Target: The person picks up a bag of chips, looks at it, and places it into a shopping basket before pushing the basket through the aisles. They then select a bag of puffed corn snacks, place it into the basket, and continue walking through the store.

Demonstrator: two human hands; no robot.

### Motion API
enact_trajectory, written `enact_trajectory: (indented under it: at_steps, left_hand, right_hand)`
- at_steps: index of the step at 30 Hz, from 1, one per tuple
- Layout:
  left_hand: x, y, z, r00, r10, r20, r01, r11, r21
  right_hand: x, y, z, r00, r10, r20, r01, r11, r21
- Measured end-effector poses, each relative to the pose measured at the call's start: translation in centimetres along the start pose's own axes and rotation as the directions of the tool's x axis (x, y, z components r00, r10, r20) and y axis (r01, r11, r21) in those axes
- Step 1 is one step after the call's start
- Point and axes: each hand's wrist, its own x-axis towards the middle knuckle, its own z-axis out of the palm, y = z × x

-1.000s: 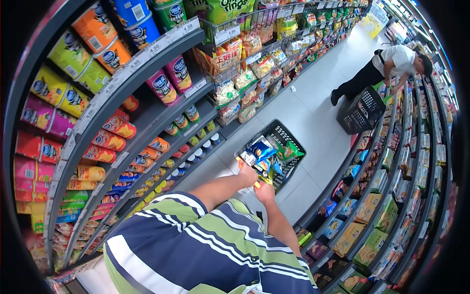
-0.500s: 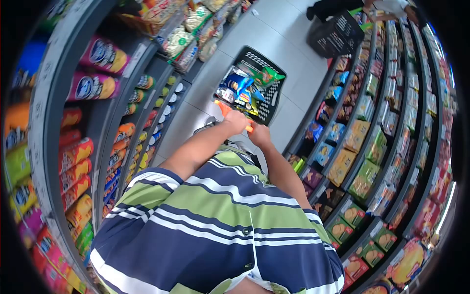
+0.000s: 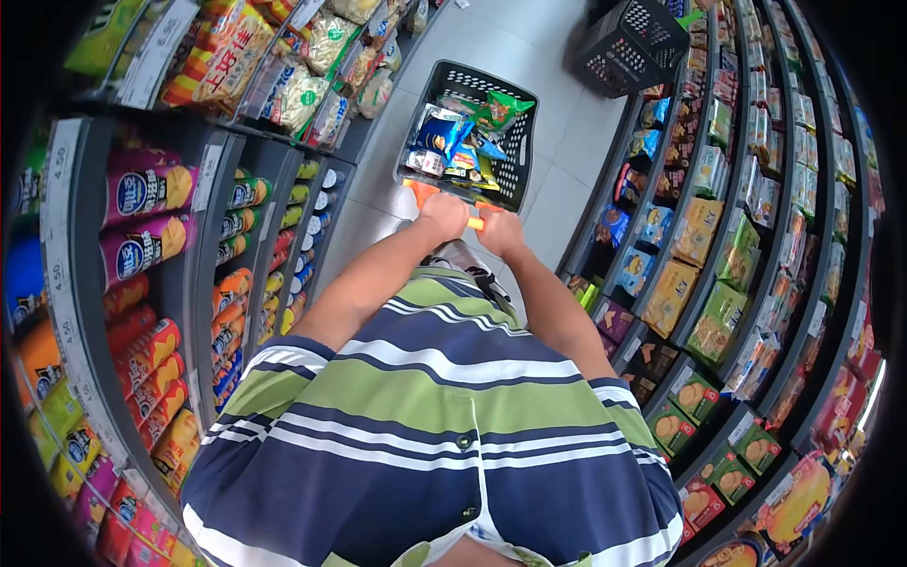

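Observation:
My left hand (image 3: 445,216) and my right hand (image 3: 501,230) are both wrapped round the orange-and-yellow handle (image 3: 475,224) of a shopping cart. Just ahead of the handle is the cart's black perforated basket (image 3: 525,156). Inside it lie several snack bags, among them a blue bag (image 3: 440,129), a green bag (image 3: 504,110) and a yellow bag (image 3: 463,163). My fingertips curl under the handle and are partly hidden.
Shelves of chip canisters (image 3: 142,250) run along the left, with bagged snacks (image 3: 304,98) farther up. On the right are curved shelves of boxed and packaged biscuits (image 3: 694,397). Another black basket (image 3: 631,49) stands ahead right on the tiled floor (image 3: 561,128).
The cart and both my hands sit slightly higher and farther left in view. The shelves have shifted, and the person near the other basket is no longer visible.

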Motion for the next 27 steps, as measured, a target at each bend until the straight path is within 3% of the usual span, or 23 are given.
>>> enact_trajectory:
  at_steps: [15,24,27]
  left_hand:
    - [10.5,-1.8,-8.9,0.978,-0.186,0.091,0.182,0.982,0.056]
    - [14.7,-3.6,-12.5,0.972,-0.172,0.160,0.154,0.981,0.118]
    - [16.0,-4.2,-13.5,0.974,-0.172,0.149,0.151,0.978,0.141]
  right_hand:
    - [11.6,6.3,-6.5,0.997,-0.046,0.068,0.046,0.999,-0.005]
    - [16.0,7.7,-9.3,0.996,-0.043,0.079,0.040,0.998,0.043]
    - [17.6,8.4,-9.3,0.998,-0.068,0.019,0.067,0.997,0.027]
